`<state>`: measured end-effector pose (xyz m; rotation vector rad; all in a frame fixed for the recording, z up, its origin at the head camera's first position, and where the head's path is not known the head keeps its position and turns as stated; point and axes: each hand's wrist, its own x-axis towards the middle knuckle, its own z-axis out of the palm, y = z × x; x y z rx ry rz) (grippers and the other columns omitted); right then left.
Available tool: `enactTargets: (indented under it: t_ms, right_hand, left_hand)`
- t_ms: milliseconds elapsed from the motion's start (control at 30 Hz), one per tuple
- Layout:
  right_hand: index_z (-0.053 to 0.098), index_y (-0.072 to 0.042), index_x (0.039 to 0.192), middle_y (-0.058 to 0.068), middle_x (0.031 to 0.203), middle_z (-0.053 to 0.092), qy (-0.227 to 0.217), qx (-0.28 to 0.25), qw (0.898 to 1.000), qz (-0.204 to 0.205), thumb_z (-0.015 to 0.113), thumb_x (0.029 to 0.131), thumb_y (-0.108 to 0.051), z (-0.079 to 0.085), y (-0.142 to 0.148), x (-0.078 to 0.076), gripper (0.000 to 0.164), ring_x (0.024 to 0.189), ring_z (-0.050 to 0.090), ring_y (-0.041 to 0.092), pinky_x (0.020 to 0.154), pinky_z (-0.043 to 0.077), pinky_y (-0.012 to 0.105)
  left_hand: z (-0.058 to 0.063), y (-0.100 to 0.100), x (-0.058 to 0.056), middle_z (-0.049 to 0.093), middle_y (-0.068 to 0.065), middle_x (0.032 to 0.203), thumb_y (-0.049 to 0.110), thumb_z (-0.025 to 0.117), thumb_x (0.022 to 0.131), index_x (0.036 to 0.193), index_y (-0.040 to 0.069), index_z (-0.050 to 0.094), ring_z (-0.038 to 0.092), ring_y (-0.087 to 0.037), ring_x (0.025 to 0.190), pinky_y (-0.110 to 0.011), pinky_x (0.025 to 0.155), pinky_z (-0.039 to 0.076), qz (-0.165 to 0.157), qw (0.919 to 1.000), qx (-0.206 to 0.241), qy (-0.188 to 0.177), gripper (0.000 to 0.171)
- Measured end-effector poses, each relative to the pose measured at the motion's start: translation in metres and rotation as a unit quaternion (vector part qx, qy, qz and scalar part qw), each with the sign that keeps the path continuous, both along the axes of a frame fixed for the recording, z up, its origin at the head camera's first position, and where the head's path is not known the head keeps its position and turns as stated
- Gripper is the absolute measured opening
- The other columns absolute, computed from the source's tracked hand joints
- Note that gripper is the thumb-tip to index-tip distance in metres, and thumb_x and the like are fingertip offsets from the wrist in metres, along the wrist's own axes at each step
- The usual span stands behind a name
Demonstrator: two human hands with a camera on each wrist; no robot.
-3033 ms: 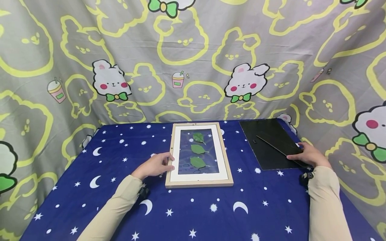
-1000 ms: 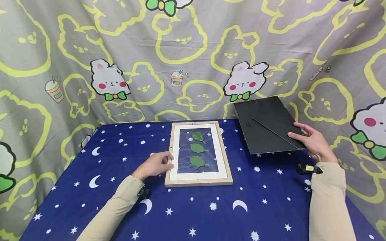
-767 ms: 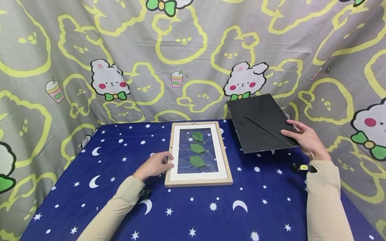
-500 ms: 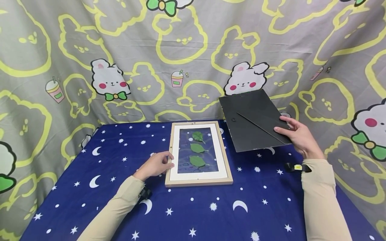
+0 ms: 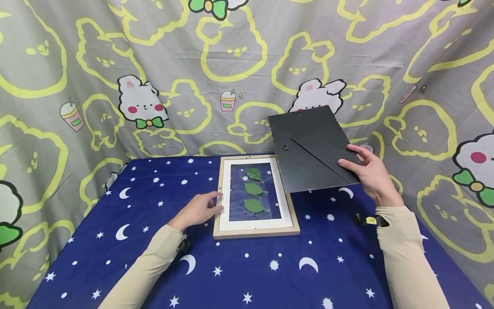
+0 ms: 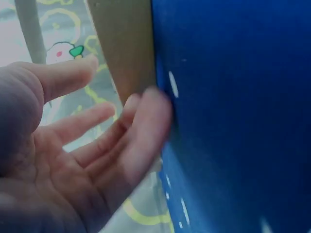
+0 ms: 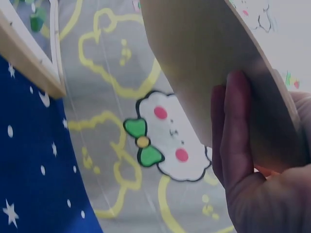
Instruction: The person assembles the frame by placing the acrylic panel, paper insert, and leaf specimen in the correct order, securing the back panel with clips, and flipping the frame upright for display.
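Observation:
A light wooden picture frame (image 5: 254, 233) lies on the table with a white mat (image 5: 286, 214) and three green leaves (image 5: 254, 206) in its window. Beside its left edge is my left hand (image 5: 198, 209), fingers loosely bent and thumb apart; in the left wrist view the fingertips are right at the wooden side (image 6: 127, 43). My right hand (image 5: 372, 178) grips the black backing board (image 5: 308, 150) by its right edge, thumb on the black face. The right wrist view has the fingers (image 7: 238, 121) on the board's brown underside (image 7: 189, 53). Raised and tilted, the board overlaps the frame's upper right edge.
A dark blue cloth (image 5: 247, 274) with white moons and stars covers the table. Behind and at both sides hangs a grey curtain (image 5: 177, 56) with yellow outlines and white bunnies.
My right hand has lifted the backing board off the table at the right and brought it left and up towards the frame. The left hand has stayed at the frame's left edge.

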<state>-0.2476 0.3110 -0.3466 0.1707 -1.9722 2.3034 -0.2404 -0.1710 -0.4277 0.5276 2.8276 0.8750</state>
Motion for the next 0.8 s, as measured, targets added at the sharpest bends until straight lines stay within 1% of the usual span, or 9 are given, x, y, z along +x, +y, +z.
enactTargets:
  t_ms: [100, 167, 300, 433, 533, 600, 667, 733, 800]
  right_hand:
    - [0.049, -0.013, 0.141, -0.008, 0.121, 0.062, -0.003, 0.012, 1.000, 0.003, 0.072, 0.093, 0.001, 0.002, -0.008, 0.004, 0.055, 0.086, 0.073, 0.005, 0.069, 0.059, 0.021]
    - [0.048, -0.014, 0.143, -0.008, 0.123, 0.060, -0.005, 0.030, 1.000, 0.001, 0.073, 0.093, -0.003, 0.002, -0.014, 0.005, 0.057, 0.086, 0.072, 0.005, 0.069, 0.059, 0.021]
    - [0.047, -0.013, 0.144, -0.009, 0.121, 0.061, -0.005, 0.045, 0.999, -0.004, 0.074, 0.094, -0.007, -0.001, -0.031, 0.006, 0.057, 0.084, 0.072, 0.004, 0.070, 0.059, 0.020]
    - [0.045, -0.009, 0.145, -0.010, 0.117, 0.063, -0.007, 0.042, 0.999, 0.001, 0.071, 0.096, -0.007, -0.006, -0.053, 0.007, 0.055, 0.086, 0.071, 0.003, 0.071, 0.058, 0.020]
    - [0.042, -0.007, 0.148, -0.008, 0.118, 0.061, -0.015, 0.045, 0.999, 0.004, 0.067, 0.099, -0.008, -0.008, -0.070, 0.009, 0.055, 0.087, 0.071, 0.003, 0.072, 0.058, 0.020]
    - [0.040, -0.005, 0.150, -0.006, 0.121, 0.059, -0.022, 0.052, 0.998, 0.004, 0.065, 0.100, -0.008, -0.009, -0.080, 0.011, 0.056, 0.087, 0.070, 0.003, 0.073, 0.058, 0.020]
    - [0.038, -0.005, 0.153, -0.001, 0.126, 0.057, -0.028, 0.059, 0.998, 0.003, 0.062, 0.101, -0.008, -0.011, -0.089, 0.013, 0.057, 0.088, 0.069, 0.002, 0.074, 0.058, 0.020]
    - [0.036, -0.004, 0.155, 0.006, 0.135, 0.054, -0.033, 0.062, 0.998, 0.003, 0.060, 0.102, -0.007, -0.012, -0.097, 0.014, 0.058, 0.091, 0.068, 0.001, 0.076, 0.057, 0.019]
    - [0.034, -0.004, 0.156, 0.013, 0.143, 0.049, -0.035, 0.061, 0.998, 0.005, 0.057, 0.103, -0.006, -0.014, -0.103, 0.016, 0.058, 0.094, 0.067, -0.001, 0.078, 0.056, 0.018]
  left_hand:
    - [0.004, 0.002, 0.000, 0.065, 0.000, 0.080, 0.025, 0.070, 0.098, 0.141, 0.005, 0.058, 0.056, -0.012, 0.061, -0.031, 0.058, 0.047, 0.015, 0.9988, -0.001, 0.047, 0.049]
    - [0.007, 0.004, 0.001, 0.067, 0.000, 0.084, 0.024, 0.070, 0.098, 0.139, 0.005, 0.060, 0.059, -0.012, 0.069, -0.033, 0.064, 0.050, 0.024, 0.9961, 0.015, 0.084, 0.046]
    - [0.016, 0.010, 0.006, 0.073, -0.002, 0.097, 0.021, 0.068, 0.099, 0.132, 0.008, 0.065, 0.066, -0.016, 0.083, -0.039, 0.076, 0.055, 0.035, 0.9858, 0.083, 0.142, 0.036]
    - [0.024, 0.016, 0.013, 0.074, -0.003, 0.106, 0.020, 0.067, 0.101, 0.130, 0.010, 0.067, 0.070, -0.020, 0.093, -0.042, 0.082, 0.058, 0.030, 0.9733, 0.158, 0.163, 0.031]
    - [0.029, 0.021, 0.019, 0.074, -0.002, 0.109, 0.021, 0.067, 0.101, 0.130, 0.013, 0.067, 0.071, -0.019, 0.098, -0.040, 0.084, 0.058, 0.026, 0.9684, 0.193, 0.157, 0.031]
    - [0.032, 0.025, 0.022, 0.075, -0.002, 0.110, 0.022, 0.067, 0.101, 0.132, 0.014, 0.065, 0.071, -0.018, 0.098, -0.037, 0.084, 0.057, 0.018, 0.9674, 0.213, 0.137, 0.033]
    - [0.034, 0.028, 0.025, 0.075, -0.005, 0.113, 0.022, 0.068, 0.100, 0.136, 0.014, 0.062, 0.071, -0.018, 0.100, -0.034, 0.085, 0.057, 0.003, 0.9658, 0.236, 0.107, 0.037]
    - [0.035, 0.031, 0.027, 0.074, -0.010, 0.117, 0.020, 0.068, 0.100, 0.142, 0.014, 0.057, 0.071, -0.020, 0.102, -0.033, 0.085, 0.057, -0.014, 0.9620, 0.263, 0.071, 0.043]
    - [0.034, 0.033, 0.028, 0.072, -0.016, 0.121, 0.016, 0.067, 0.100, 0.147, 0.013, 0.051, 0.072, -0.024, 0.103, -0.034, 0.087, 0.058, -0.030, 0.9542, 0.295, 0.037, 0.049]
